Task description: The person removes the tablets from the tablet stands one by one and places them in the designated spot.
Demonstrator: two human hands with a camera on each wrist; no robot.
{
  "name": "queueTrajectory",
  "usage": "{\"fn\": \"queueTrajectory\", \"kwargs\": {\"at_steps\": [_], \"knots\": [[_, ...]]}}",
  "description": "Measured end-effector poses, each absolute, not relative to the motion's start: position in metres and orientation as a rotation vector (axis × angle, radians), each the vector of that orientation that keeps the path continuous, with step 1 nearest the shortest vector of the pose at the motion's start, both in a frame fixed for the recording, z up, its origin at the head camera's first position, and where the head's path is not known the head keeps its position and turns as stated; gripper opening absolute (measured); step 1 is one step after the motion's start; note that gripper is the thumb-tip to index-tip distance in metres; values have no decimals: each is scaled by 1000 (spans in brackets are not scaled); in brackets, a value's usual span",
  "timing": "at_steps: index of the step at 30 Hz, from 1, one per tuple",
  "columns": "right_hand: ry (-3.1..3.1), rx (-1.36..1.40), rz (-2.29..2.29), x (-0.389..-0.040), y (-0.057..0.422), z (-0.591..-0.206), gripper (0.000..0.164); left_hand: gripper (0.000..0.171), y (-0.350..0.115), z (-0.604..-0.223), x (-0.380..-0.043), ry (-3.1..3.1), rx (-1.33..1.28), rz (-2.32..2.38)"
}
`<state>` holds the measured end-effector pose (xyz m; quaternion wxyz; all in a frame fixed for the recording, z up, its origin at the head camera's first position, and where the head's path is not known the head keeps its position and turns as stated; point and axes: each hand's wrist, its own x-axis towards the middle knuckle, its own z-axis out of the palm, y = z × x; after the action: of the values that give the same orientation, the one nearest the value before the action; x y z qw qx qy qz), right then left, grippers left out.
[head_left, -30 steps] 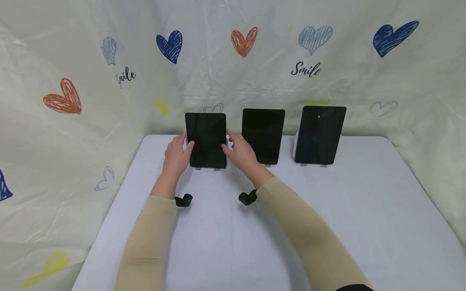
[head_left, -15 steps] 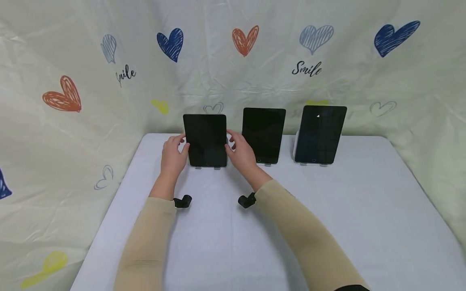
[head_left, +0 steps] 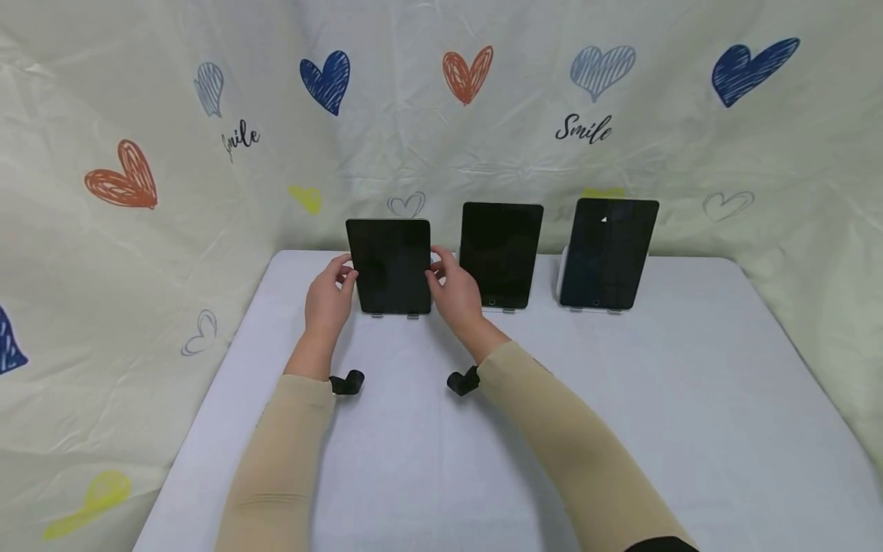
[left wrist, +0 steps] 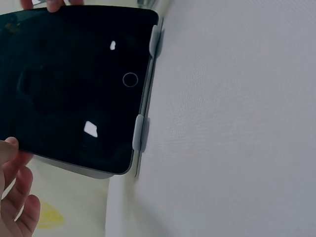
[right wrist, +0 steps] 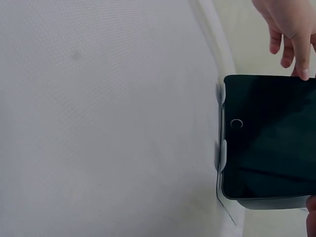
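Note:
A black tablet (head_left: 389, 268) leans upright on a stand at the left of the row, screen facing me and dark. Its side edges are held between my left hand (head_left: 327, 299) and my right hand (head_left: 458, 294), thumbs at the front edges and other fingers behind. In the left wrist view, two grey stand lips (left wrist: 138, 132) catch the tablet's lower edge beside the round home button (left wrist: 130, 79). The right wrist view shows the left hand's fingertip (right wrist: 304, 74) at one side edge and part of the right hand (right wrist: 311, 217) at the other.
A second tablet (head_left: 501, 257) stands close to my right hand, and a third tablet (head_left: 607, 257) farther right, both propped on stands. They stand near the back of the white table (head_left: 704, 414). Behind hangs a pale cloth (head_left: 524, 92) printed with hearts.
The left tablet's top has tipped toward me, so it stands steeper. My left thumb has slid from the screen out to the edge. The other two tablets stay put.

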<state>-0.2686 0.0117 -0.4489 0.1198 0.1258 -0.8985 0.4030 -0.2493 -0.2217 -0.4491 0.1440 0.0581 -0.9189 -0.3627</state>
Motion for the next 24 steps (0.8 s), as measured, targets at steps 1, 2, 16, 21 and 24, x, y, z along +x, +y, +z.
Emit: {"fn": "queueTrajectory", "kwargs": {"at_steps": [1,2,16,21,24], "knots": [[-2612,370,1190,-268,12,-449,46,40,-221,-449,-249,-2640,170,-1059],[-2600,373,1207,-268,13,-450,45,40,-220,-448,-248,-2633,174,-1077],[-2550,282,1467,-253,17,-440,45,38,-213,-439,-228,-2535,195,-1225],[-2536,213,1592,-247,19,-436,48,42,-210,-437,-221,-2542,215,-1252],[-2542,180,1646,-243,20,-436,50,43,-209,-437,-217,-2536,218,-1276]]}}
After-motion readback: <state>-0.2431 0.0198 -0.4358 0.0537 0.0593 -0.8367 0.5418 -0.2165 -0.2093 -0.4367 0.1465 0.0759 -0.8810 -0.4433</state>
